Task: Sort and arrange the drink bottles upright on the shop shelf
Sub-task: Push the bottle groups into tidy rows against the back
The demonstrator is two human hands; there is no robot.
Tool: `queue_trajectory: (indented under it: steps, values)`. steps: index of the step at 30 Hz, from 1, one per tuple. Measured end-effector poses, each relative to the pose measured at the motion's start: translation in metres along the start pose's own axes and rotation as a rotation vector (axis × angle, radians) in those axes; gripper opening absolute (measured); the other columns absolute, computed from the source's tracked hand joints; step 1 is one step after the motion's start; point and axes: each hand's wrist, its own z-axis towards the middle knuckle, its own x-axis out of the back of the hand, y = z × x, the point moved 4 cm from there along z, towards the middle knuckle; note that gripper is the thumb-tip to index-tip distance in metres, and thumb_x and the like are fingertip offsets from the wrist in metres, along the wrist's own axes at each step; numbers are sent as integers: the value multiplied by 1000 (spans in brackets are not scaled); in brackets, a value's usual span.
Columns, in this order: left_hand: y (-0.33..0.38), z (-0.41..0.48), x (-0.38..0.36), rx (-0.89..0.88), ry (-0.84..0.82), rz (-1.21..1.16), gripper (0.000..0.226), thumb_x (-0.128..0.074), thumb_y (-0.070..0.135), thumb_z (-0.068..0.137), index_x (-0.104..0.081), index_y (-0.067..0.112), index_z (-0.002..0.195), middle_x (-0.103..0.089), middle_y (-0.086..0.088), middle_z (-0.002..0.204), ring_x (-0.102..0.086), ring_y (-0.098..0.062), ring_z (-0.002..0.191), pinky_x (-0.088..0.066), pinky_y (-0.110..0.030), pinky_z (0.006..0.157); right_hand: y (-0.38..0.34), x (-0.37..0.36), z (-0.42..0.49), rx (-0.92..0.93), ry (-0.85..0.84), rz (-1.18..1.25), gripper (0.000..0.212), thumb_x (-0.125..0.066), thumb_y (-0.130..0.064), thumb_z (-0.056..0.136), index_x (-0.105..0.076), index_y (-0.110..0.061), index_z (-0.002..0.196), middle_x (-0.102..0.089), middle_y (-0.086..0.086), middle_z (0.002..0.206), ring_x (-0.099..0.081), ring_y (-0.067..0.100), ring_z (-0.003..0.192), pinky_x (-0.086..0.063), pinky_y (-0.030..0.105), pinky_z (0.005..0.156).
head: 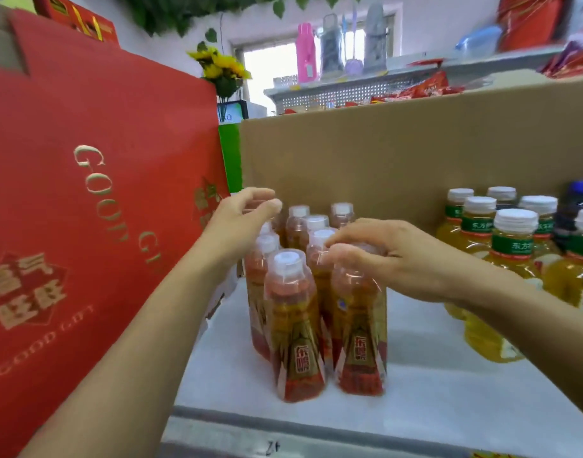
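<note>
Several red-labelled tea bottles with white caps stand upright in two rows on the white shelf [432,385]. The front left bottle [295,328] stands free. My right hand [392,256] covers the cap of the front right bottle [361,332], fingers curled over its top. My left hand [240,223] hovers over the back left bottles [262,259] with fingers spread, holding nothing. A group of yellow-drink bottles [511,259] with green labels stands upright at the right.
A large red gift bag [85,200] leans against the shelf at the left. A cardboard box wall [399,143] closes the back. A dark bottle with a blue cap [580,200] stands at the far right. Bare shelf lies between the two bottle groups.
</note>
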Motion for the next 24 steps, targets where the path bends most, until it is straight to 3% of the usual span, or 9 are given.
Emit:
queue_trajectory:
  steps: [2, 4, 7, 10, 13, 16, 20, 24]
  values:
    - [-5, 28, 2, 49, -120, 91, 18, -63, 39, 95, -65, 38, 112, -65, 12, 113, -59, 2, 101, -41, -16, 74, 10, 14, 15, -12, 75, 28, 35, -43, -59, 92, -68, -38, 105, -66, -20, 96, -61, 0, 90, -52, 29, 77]
    - [-13, 48, 7, 83, -246, 272, 31, -63, 46, 94, -63, 36, 124, -62, 9, 122, -58, -8, 109, -42, -20, 78, 26, 28, 37, -45, 117, 7, 24, -51, -42, 98, -69, -32, 110, -69, -17, 99, -63, -1, 91, -52, 27, 80]
    - [-29, 58, 13, 183, -429, 530, 43, -64, 53, 91, -61, 37, 131, -56, 11, 119, -57, -8, 103, -56, -28, 72, 47, 31, 73, -120, -23, -38, 25, -57, -38, 97, -66, -32, 120, -68, -13, 111, -63, 0, 98, -52, 20, 82]
    - [-38, 72, 16, 186, -406, 549, 44, -67, 49, 90, -62, 33, 131, -60, 6, 123, -61, -15, 107, -61, -40, 80, 56, 24, 107, -143, -95, -39, 28, -60, -34, 97, -63, -29, 124, -67, -11, 114, -64, 3, 98, -54, 20, 78]
    - [-40, 94, 17, 75, -292, 558, 53, -68, 48, 90, -58, 27, 137, -60, 0, 134, -57, -14, 112, -48, -32, 96, 70, 25, 137, -207, -78, -159, 38, -63, -26, 96, -59, -24, 133, -64, -3, 126, -62, 13, 109, -49, 25, 88]
    - [-51, 120, 7, 49, -314, 551, 65, -69, 42, 92, -43, 23, 149, -49, 0, 149, -50, -14, 126, -37, -25, 100, 92, 21, 155, -337, -194, -337, 51, -64, -26, 94, -51, -22, 143, -58, 2, 137, -59, 22, 117, -48, 30, 94]
    - [-77, 150, -12, 196, -460, 599, 71, -69, 38, 92, -35, 24, 153, -40, 0, 155, -47, -19, 135, -42, -31, 106, 110, 11, 161, -421, -272, -301, 58, -69, -34, 88, -49, -25, 142, -61, 5, 127, -67, 21, 91, -62, 34, 72]
    - [-86, 164, -22, 149, -537, 625, 66, -76, 31, 88, -46, 21, 146, -47, 0, 151, -50, -18, 131, -44, -27, 102, 114, 4, 161, -408, -176, -406, 49, -69, -34, 87, -56, -18, 132, -61, 8, 126, -62, 28, 107, -55, 42, 90]
